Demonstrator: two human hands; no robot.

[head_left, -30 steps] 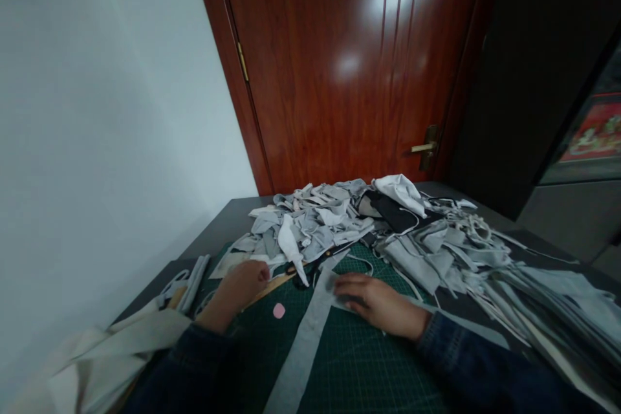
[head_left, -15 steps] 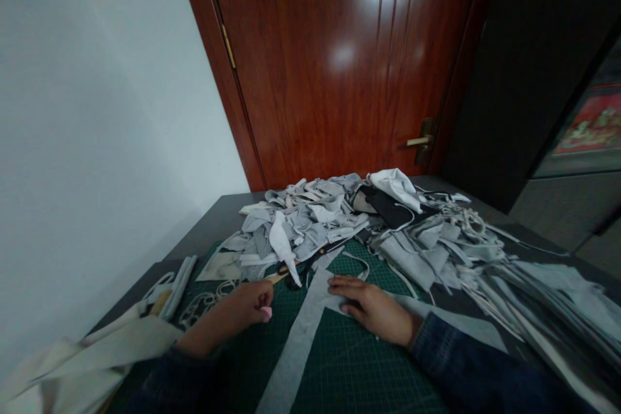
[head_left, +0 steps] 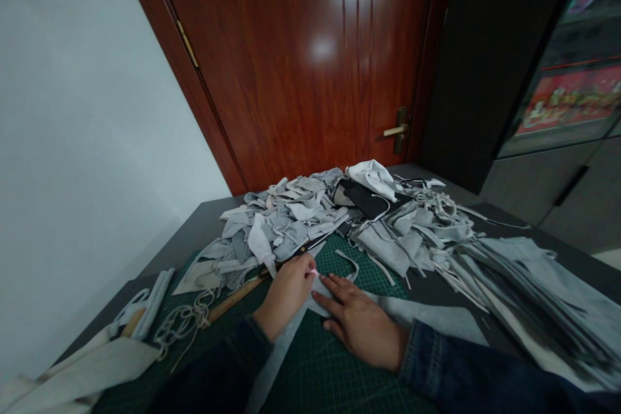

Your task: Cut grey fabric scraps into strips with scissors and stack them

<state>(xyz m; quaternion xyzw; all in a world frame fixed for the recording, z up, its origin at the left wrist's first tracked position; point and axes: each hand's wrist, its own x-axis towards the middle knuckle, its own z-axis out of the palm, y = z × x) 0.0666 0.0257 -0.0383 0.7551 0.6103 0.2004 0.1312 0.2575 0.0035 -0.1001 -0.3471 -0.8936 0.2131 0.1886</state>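
"One question: the left hand (head_left: 286, 294)?"
"Pinching a small pink piece (head_left: 313, 272)."
"And the right hand (head_left: 359, 323)?"
"Open, flat on a grey strip (head_left: 427, 318) over a green mat (head_left: 350, 259); scissors (head_left: 310, 246) and heaped scraps (head_left: 286, 220) lie just beyond."

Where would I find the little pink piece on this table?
Below the wooden door, look at the green cutting mat and the person's left hand. The pink piece is pinched in that hand's fingertips. It's the only pink thing on the table, among grey and white fabric scraps.
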